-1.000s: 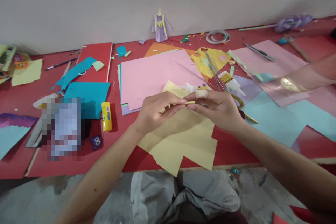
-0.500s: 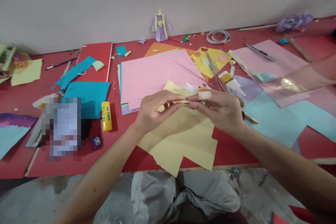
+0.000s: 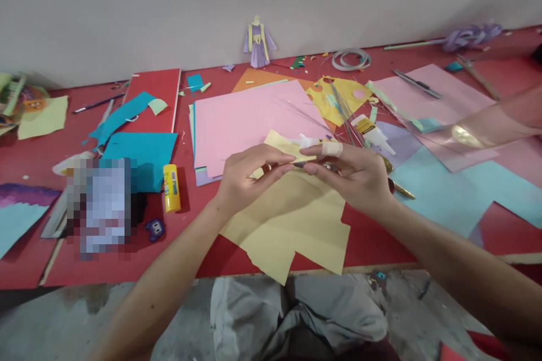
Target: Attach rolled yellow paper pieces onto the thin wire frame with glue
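As both curl inward, left hand (image 3: 254,175), right hand (image 3: 355,174), yellow strip (image 3: 307,159) between

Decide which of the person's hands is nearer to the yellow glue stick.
Left. The left hand is to the right of the yellow glue stick, apart from it; the right hand is farther right, past the left.

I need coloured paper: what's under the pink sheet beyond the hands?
Edges of a teal sheet and pale green sheet show at left, a lilac sheet at near left, an orange sheet at the far edge. The rest under the pink sheet is hidden.
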Demonstrator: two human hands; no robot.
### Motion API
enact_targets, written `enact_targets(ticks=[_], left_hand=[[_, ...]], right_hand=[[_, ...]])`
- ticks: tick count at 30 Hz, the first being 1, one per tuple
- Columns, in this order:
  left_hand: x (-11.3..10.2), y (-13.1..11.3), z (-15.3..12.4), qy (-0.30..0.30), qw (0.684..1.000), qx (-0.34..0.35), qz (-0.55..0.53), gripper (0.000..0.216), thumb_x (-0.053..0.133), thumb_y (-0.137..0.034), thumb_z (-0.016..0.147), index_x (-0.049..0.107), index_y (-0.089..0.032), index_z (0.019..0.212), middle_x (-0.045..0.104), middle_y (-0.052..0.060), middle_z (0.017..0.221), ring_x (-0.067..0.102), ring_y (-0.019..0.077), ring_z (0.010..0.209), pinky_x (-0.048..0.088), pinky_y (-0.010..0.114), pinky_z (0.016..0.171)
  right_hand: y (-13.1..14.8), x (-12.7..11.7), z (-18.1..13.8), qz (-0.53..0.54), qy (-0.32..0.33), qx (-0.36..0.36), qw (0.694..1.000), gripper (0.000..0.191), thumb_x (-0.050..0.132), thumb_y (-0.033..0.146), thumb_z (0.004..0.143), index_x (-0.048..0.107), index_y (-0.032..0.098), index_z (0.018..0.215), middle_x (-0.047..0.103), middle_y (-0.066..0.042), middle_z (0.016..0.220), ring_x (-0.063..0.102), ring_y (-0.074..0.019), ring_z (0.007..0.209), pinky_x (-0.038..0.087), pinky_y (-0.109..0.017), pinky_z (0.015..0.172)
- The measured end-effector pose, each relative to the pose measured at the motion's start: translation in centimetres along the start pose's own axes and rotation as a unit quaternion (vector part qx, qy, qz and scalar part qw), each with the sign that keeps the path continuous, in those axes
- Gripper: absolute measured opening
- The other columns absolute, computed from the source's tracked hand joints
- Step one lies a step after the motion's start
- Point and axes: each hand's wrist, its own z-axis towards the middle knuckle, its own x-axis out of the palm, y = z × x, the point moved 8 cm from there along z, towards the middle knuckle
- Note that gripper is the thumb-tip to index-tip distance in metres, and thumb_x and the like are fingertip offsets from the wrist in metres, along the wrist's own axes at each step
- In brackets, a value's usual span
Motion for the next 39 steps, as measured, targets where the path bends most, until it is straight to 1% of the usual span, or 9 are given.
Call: enact_targets(ticks=[5, 11, 13, 19, 25, 30, 34, 36, 39], left_hand=[[0.0, 0.0, 0.0, 0.002, 1.0, -0.003, -0.004, 0.007, 0.068, -0.019, 0.088, 0.071, -0.018, 0.094, 0.075, 0.004, 0.085, 0.07, 0.0091, 0.07, 0.055, 0.017, 0.057], [0.1, 0.0, 0.1, 0.014, 1.0, -0.004, -0.008, 0.007, 0.068, -0.019, 0.089, 0.071, -0.018, 0.095, 0.075, 0.004, 0.085, 0.069, 0.0088, 0.07, 0.055, 0.017, 0.058], [0.2, -0.1, 0.1, 0.017, 1.0, -0.002, -0.006, 0.007, 0.068, -0.02, 0.088, 0.071, -0.018, 0.095, 0.075, 0.004, 0.085, 0.069, 0.009, 0.071, 0.055, 0.018, 0.059], [0.3, -0.2, 0.1, 0.024, 1.0, 0.003, -0.004, 0.007, 0.067, -0.02, 0.089, 0.071, -0.018, 0.094, 0.075, 0.005, 0.084, 0.069, 0.0092, 0.069, 0.055, 0.019, 0.061], [0.2, -0.2, 0.1, 0.017, 1.0, 0.005, -0.004, 0.007, 0.068, -0.019, 0.088, 0.07, -0.017, 0.094, 0.075, 0.005, 0.086, 0.069, 0.0084, 0.069, 0.054, 0.017, 0.059], [0.2, 0.0, 0.0, 0.019, 1.0, -0.006, 0.004, 0.012, 0.069, -0.018, 0.087, 0.069, -0.015, 0.098, 0.075, 0.004, 0.089, 0.067, 0.006, 0.069, 0.054, 0.014, 0.061], [0.2, 0.2, 0.0, 0.02, 1.0, -0.017, 0.006, 0.009, 0.068, -0.018, 0.088, 0.069, -0.016, 0.096, 0.075, 0.004, 0.089, 0.069, 0.0067, 0.071, 0.055, 0.014, 0.061], [0.2, 0.3, 0.0, 0.018, 1.0, -0.024, 0.004, 0.006, 0.067, -0.019, 0.089, 0.07, -0.017, 0.094, 0.075, 0.004, 0.088, 0.07, 0.0078, 0.072, 0.055, 0.014, 0.06], [0.1, 0.5, 0.0, 0.013, 0.999, -0.034, 0.004, 0.006, 0.066, -0.021, 0.089, 0.07, -0.017, 0.093, 0.075, 0.004, 0.087, 0.07, 0.0086, 0.072, 0.055, 0.015, 0.059]], right_hand=[[0.1, 0.1, 0.0, 0.004, 0.001, -0.016, 1.0, 0.02, 0.072, 0.034, 0.085, 0.075, 0.024, 0.102, 0.076, -0.004, 0.094, 0.07, -0.0188, 0.08, 0.059, -0.033, 0.073], [0.0, 0.1, 0.0, 0.012, 0.017, -0.009, 1.0, 0.017, 0.072, 0.032, 0.085, 0.075, 0.033, 0.102, 0.076, -0.003, 0.095, 0.071, -0.0238, 0.085, 0.06, -0.038, 0.075], [0.1, 0.2, 0.0, 0.013, 0.02, -0.016, 1.0, 0.018, 0.072, 0.03, 0.085, 0.075, 0.032, 0.103, 0.076, -0.002, 0.096, 0.072, -0.0238, 0.086, 0.06, -0.039, 0.077], [0.9, 0.3, 0.1, 0.008, 0.03, -0.053, 0.998, 0.024, 0.073, 0.021, 0.084, 0.075, 0.03, 0.106, 0.077, -0.001, 0.098, 0.072, -0.0197, 0.086, 0.061, -0.032, 0.074], [1.2, 0.3, 0.2, -0.03, 0.029, -0.063, 0.997, 0.017, 0.071, 0.023, 0.085, 0.076, 0.029, 0.101, 0.078, -0.002, 0.093, 0.073, -0.0197, 0.082, 0.06, -0.032, 0.074], [1.6, 0.2, 0.2, -0.036, 0.013, -0.097, 0.995, 0.012, 0.07, 0.023, 0.087, 0.076, 0.026, 0.097, 0.078, -0.002, 0.088, 0.073, -0.0181, 0.078, 0.059, -0.031, 0.072], [0.9, 0.3, 0.1, -0.009, 0.016, -0.056, 0.998, 0.013, 0.071, 0.024, 0.086, 0.075, 0.025, 0.098, 0.077, -0.003, 0.092, 0.072, -0.0178, 0.078, 0.059, -0.03, 0.072], [0.4, 0.4, 0.0, 0.034, 0.015, -0.025, 0.999, 0.021, 0.071, 0.024, 0.085, 0.073, 0.025, 0.106, 0.076, -0.003, 0.091, 0.071, -0.0163, 0.076, 0.059, -0.029, 0.07], [-0.3, 0.7, 0.0, 0.101, 0.024, 0.022, 0.994, 0.033, 0.072, 0.027, 0.085, 0.067, 0.026, 0.117, 0.072, -0.001, 0.083, 0.069, -0.0149, 0.073, 0.057, -0.027, 0.066]])
